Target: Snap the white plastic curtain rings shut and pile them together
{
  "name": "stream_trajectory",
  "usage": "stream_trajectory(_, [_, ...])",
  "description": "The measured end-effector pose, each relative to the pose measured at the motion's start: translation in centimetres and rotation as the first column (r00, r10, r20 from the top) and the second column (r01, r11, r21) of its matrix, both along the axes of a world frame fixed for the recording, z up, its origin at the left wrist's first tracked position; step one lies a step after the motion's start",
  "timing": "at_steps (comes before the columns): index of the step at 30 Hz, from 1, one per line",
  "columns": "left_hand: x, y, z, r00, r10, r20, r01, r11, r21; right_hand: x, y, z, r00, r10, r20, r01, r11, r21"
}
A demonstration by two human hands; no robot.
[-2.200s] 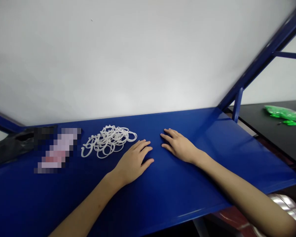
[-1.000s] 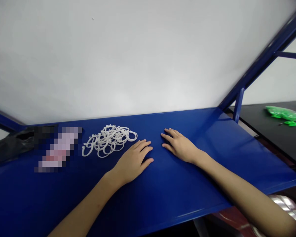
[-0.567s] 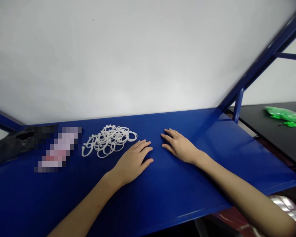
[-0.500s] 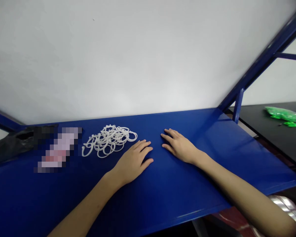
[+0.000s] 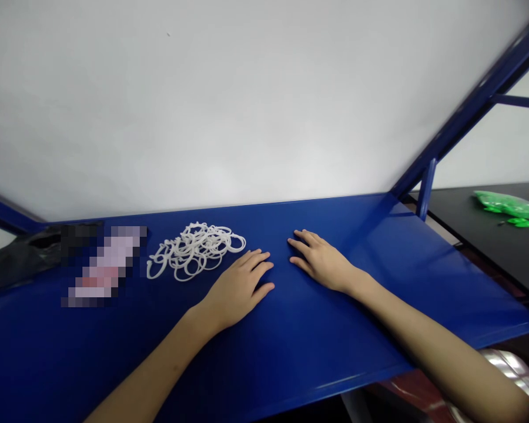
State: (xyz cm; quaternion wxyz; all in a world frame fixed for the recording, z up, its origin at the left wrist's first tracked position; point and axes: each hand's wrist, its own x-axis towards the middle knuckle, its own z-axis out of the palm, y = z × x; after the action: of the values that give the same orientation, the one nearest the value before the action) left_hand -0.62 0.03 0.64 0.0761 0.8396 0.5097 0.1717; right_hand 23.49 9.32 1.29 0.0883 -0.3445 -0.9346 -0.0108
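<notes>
Through the head camera I watch the left hand (image 5: 234,289) and the right hand (image 5: 322,259) rest palm-down on the blue table (image 5: 300,352), fingers loosely spread, the left just beside the pile of white loops (image 5: 198,249) near the back edge, a black plastic bag (image 5: 20,261) towards the back left corner.

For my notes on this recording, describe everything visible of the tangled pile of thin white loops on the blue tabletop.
The tangled pile of thin white loops looks like plastic: many slim rings, each curved round, some with small knob-like ends. They overlap too densely to count. The heap lies loose and low on the glossy blue tabletop, thickest in the middle, with single rings spreading at its edges. The person's bare left hand is close beside it, without visible contact.
</notes>
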Motion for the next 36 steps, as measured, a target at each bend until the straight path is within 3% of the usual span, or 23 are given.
stream_trajectory(36, [-0.08,0.11,-0.33,1.000,-0.016,-0.022,0.017,0.999,0.044,0.05,0.11,-0.13,1.000,0.008,-0.026,-0.008,1.000,-0.005])
